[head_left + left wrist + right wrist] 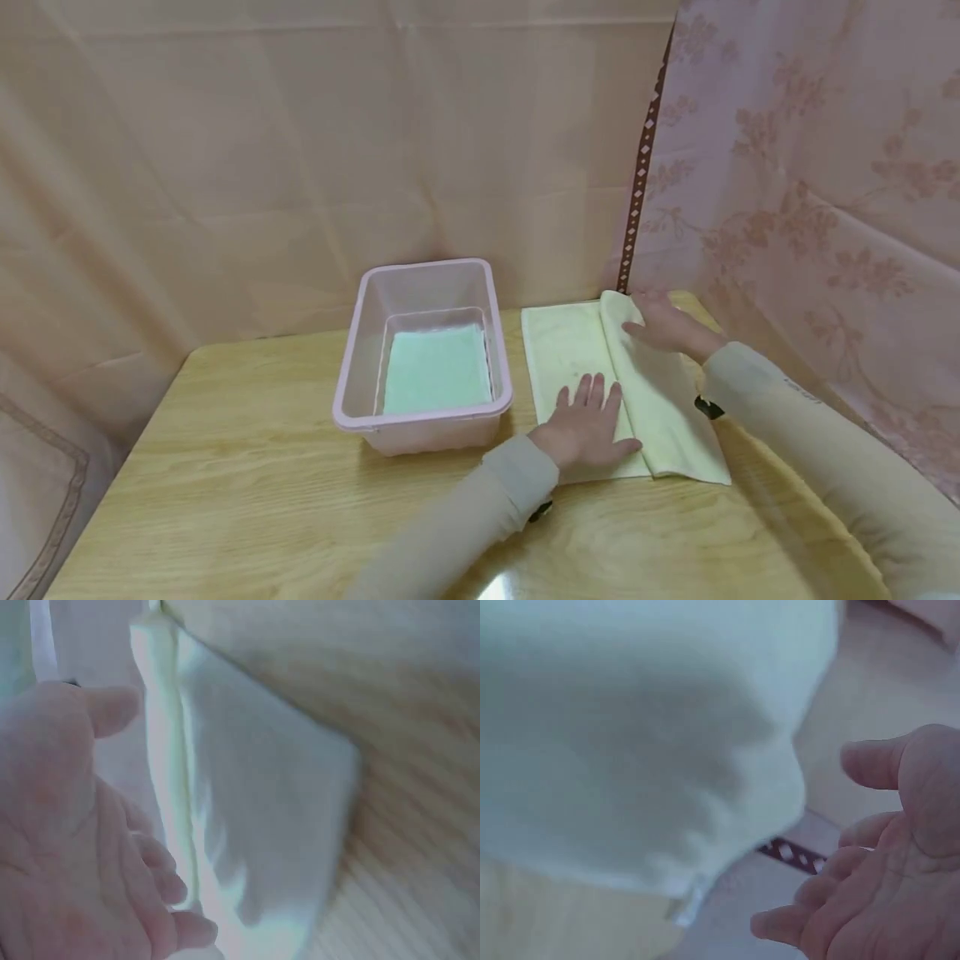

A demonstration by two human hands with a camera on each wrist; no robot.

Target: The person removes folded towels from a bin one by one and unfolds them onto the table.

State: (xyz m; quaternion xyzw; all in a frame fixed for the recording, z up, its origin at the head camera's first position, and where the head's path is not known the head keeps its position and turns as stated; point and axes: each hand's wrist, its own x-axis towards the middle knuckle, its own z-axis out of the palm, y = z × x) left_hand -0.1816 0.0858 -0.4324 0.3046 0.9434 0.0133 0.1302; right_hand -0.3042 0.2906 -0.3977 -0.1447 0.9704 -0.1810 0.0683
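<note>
A pale yellow towel (566, 342) lies on the table, its right part (667, 408) turned over in a loose fold with a ridge running down the middle. Over the near left part of the towel is my left hand (588, 429), palm down with the fingers spread. My right hand (663, 325) is at the far right corner of the fold, its fingers extended and partly lost against the pink curtain. Both palms show bare in the wrist views, with the towel (262, 787) beside the left palm and the towel (630, 750) beside the right one.
Left of the towel stands a pale pink plastic basin (431, 429) with a mint green cloth (437, 371) flat on its bottom. The wooden table (247, 450) meets a beige curtain (300, 167) behind and a pink flowered curtain (810, 208) on the right.
</note>
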